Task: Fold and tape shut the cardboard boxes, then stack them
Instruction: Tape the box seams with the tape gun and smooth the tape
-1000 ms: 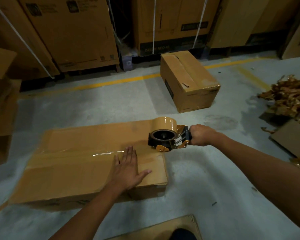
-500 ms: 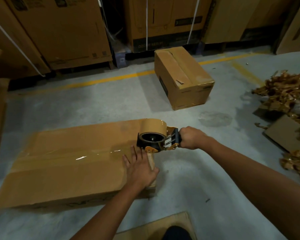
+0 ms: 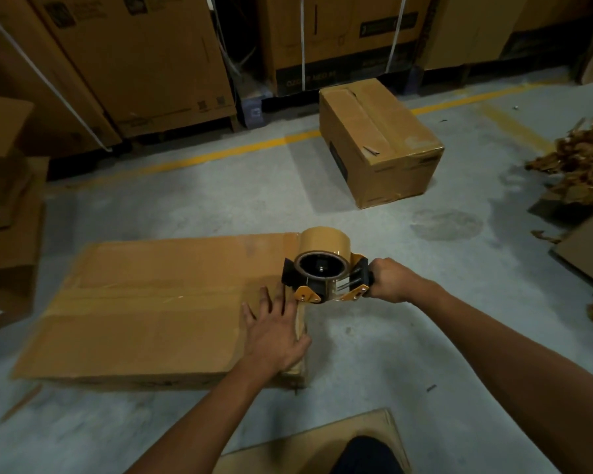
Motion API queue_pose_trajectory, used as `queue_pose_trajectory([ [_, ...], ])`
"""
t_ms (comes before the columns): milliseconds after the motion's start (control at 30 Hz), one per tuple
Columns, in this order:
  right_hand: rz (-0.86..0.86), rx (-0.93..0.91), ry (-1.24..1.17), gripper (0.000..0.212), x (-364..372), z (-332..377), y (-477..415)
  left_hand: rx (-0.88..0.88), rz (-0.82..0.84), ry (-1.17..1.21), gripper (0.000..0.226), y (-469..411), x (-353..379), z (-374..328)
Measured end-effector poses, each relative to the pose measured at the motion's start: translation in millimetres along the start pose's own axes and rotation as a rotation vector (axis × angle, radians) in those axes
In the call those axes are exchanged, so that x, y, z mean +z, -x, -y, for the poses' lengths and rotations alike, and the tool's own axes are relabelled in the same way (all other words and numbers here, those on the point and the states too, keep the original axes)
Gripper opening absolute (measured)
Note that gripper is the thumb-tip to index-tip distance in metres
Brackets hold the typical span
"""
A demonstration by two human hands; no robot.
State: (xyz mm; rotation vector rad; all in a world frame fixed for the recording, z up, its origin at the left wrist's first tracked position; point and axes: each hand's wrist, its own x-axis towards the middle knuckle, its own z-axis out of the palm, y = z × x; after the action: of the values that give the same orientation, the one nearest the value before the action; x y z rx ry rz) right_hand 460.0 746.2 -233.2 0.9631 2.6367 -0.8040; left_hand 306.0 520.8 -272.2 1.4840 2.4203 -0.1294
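A long, low cardboard box (image 3: 144,309) lies on the concrete floor in front of me, with a strip of clear tape along its top seam. My left hand (image 3: 274,331) presses flat on the box's right end, fingers spread. My right hand (image 3: 392,280) grips the handle of a black and orange tape dispenser (image 3: 322,271) carrying a roll of brown tape; the dispenser sits at the box's right edge, just above my left fingertips. A second, taped cardboard box (image 3: 379,142) stands farther back on the floor.
Tall cartons (image 3: 134,56) line the back wall behind a yellow floor line (image 3: 233,152). Open cardboard boxes (image 3: 4,186) stand at the left. A heap of crumpled brown tape scraps (image 3: 582,165) and flat cardboard (image 3: 589,254) lie at the right. Another cardboard sheet (image 3: 308,443) lies near my feet.
My left hand has slid right along the box top to its right end. The dispenser stays at the box's right edge in my right hand. The camera has shifted.
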Motion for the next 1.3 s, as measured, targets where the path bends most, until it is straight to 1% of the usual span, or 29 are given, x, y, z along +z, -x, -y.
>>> queue_pose_trajectory([
  [133, 0.005, 0.062, 0.012, 0.015, -3, -21, 4, 0.015, 0.023, 0.009, 0.097, -7, -8, 1],
  [233, -0.007, 0.081, -0.015, 0.018, 3, -20, 5, 0.021, 0.049, -0.003, 0.097, -12, -12, -2],
  [333, 0.006, 0.094, -0.05, 0.022, 11, -10, 0, 0.088, 0.021, -0.056, 0.093, -12, -5, 1],
  [433, 0.01, 0.143, -0.106, 0.018, 17, -10, -4, 0.128, -0.001, -0.07, 0.09, -15, -2, 5],
  [533, 0.002, 0.174, -0.11, 0.016, 16, -8, -4, 0.129, 0.001, -0.049, 0.089, -22, -6, 3],
  [633, -0.016, 0.191, -0.096, 0.022, 12, -5, -7, 0.129, 0.008, -0.052, 0.089, -23, -8, 3],
  [733, -0.022, 0.199, -0.072, 0.018, 12, -5, -9, 0.125, 0.01, -0.046, 0.09, -22, -7, 2],
  [833, -0.047, 0.206, -0.053, 0.01, 13, -4, -7, 0.12, 0.021, -0.057, 0.091, -23, -8, 2],
  [933, -0.093, 0.209, -0.037, 0.013, 15, -2, -6, 0.121, 0.03, -0.061, 0.092, -23, -9, 2],
  [1300, -0.166, 0.248, -0.005, 0.008, 20, 8, 3, 0.113, 0.079, -0.078, 0.093, -22, -15, -1],
])
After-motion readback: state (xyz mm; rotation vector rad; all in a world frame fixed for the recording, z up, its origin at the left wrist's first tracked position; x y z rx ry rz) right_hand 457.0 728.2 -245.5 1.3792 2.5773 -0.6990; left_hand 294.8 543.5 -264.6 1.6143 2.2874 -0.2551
